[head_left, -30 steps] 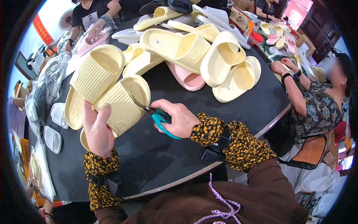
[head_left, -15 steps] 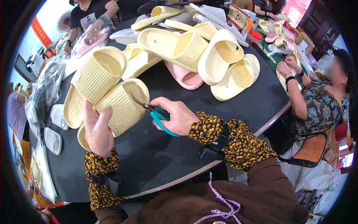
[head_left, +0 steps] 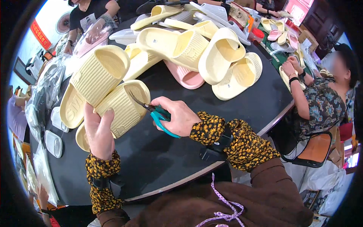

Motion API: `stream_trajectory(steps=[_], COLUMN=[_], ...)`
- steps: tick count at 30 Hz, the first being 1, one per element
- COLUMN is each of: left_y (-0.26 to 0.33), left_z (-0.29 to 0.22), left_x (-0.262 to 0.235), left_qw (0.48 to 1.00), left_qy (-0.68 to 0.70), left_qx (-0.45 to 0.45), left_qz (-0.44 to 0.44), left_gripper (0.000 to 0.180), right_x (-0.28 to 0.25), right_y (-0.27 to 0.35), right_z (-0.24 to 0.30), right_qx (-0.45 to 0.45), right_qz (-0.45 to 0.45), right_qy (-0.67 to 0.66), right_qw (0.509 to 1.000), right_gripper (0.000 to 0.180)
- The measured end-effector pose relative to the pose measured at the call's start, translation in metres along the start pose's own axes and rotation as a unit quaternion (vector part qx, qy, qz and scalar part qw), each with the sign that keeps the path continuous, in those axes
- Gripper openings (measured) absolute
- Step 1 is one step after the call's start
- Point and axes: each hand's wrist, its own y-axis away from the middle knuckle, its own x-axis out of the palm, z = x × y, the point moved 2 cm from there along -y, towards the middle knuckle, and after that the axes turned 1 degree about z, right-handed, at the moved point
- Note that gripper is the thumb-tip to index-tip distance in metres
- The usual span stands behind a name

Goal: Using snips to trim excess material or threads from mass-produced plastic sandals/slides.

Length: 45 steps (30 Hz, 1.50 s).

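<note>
My left hand [head_left: 100,132] grips a pair of pale yellow slide sandals, its thumb over the strap of the nearer slide [head_left: 124,108]. The farther slide [head_left: 94,73] lies alongside, its ribbed strap facing up and raised letters on its footbed. In my right hand [head_left: 177,116] are teal-handled scissors [head_left: 163,122], with the fingers wrapped round the handles. Their dark blades reach into the toe opening of the nearer slide, at the strap's edge. How far the blade tips part is hard to make out.
A heap of yellow slides [head_left: 174,45], with white ones and a pink slide [head_left: 185,75], covers the far side of the black table [head_left: 181,159]. Two small whitish slides [head_left: 53,143] and plastic bags [head_left: 43,94] line the left edge. A co-worker [head_left: 321,98] sits at the right.
The slides in my left hand have shifted and turned slightly. The scissors stay at the nearer slide's opening, and another person's hand has appeared at the lower left.
</note>
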Motion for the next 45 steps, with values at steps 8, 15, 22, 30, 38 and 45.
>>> stream_trajectory(steps=[8, 15, 22, 30, 38, 45], left_y=[0.002, 0.002, 0.002, 0.004, 0.004, 0.007], left_z=[0.006, 0.006, 0.006, 0.006, 0.011, 0.013], left_x=[0.003, 0.004, 0.003, 0.003, 0.004, 0.005], left_qw=[0.999, 0.999, 0.999, 0.994, 0.991, 0.988], left_qy=[0.021, 0.021, 0.030, 0.059, 0.046, 0.023], left_qx=[-0.021, -0.027, -0.037, -0.084, -0.107, -0.123], left_qz=[0.035, 0.023, 0.021, 0.034, 0.068, 0.087], left_gripper=[0.056, 0.056, 0.055, 0.057, 0.057, 0.058], right_x=[0.000, 0.000, -0.001, -0.008, -0.009, -0.009], right_y=[0.001, 0.000, 0.000, -0.002, -0.002, -0.001], right_z=[-0.001, -0.002, 0.004, 0.004, 0.001, 0.005], right_qx=[-0.004, 0.018, 0.032, 0.018, 0.041, 0.026], right_qz=[0.005, 0.025, 0.024, -0.044, -0.029, -0.048], right_qy=[-0.022, -0.042, -0.078, -0.035, -0.012, -0.013], right_qw=[1.000, 0.999, 0.996, 0.998, 0.999, 0.998], right_gripper=[0.037, 0.037, 0.036, 0.045, 0.044, 0.040])
